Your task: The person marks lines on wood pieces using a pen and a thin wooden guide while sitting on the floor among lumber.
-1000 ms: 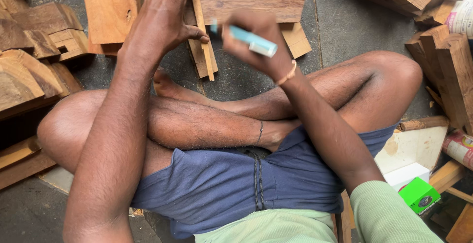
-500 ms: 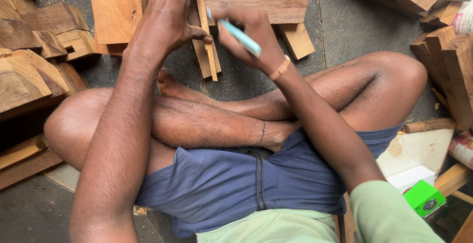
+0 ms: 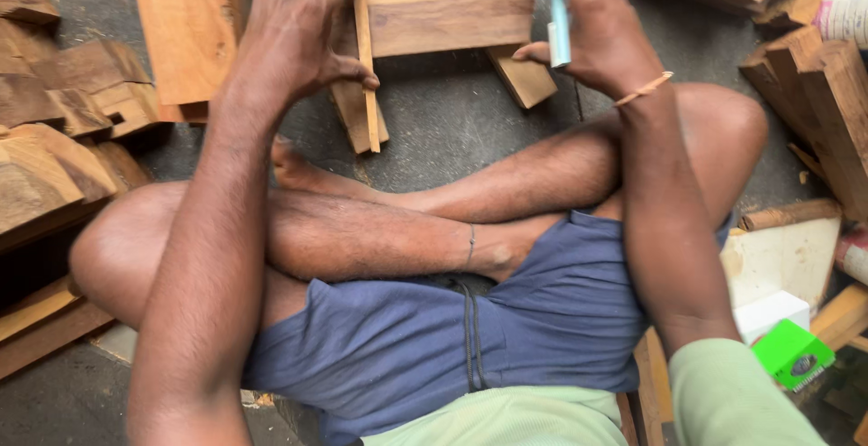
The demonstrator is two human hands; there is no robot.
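Observation:
I sit cross-legged on a grey concrete floor. My left hand [image 3: 303, 30] presses down on a thin wooden strip [image 3: 365, 66] that lies along a small wooden frame piece [image 3: 448, 16] in front of me. My right hand [image 3: 592, 21] is raised to the right of the frame and grips a light blue marker [image 3: 559, 30], held almost upright, off the wood.
Stacked dark wood blocks [image 3: 54, 129] lie at left, a flat plank [image 3: 185, 25] at upper left, more planks and blocks [image 3: 814, 75] at right. A green box [image 3: 793, 353] and a white box [image 3: 768, 315] sit by my right hip.
My right hand has swung the marker away from the strip, up and to the right. The left hand stays pressed on the strip.

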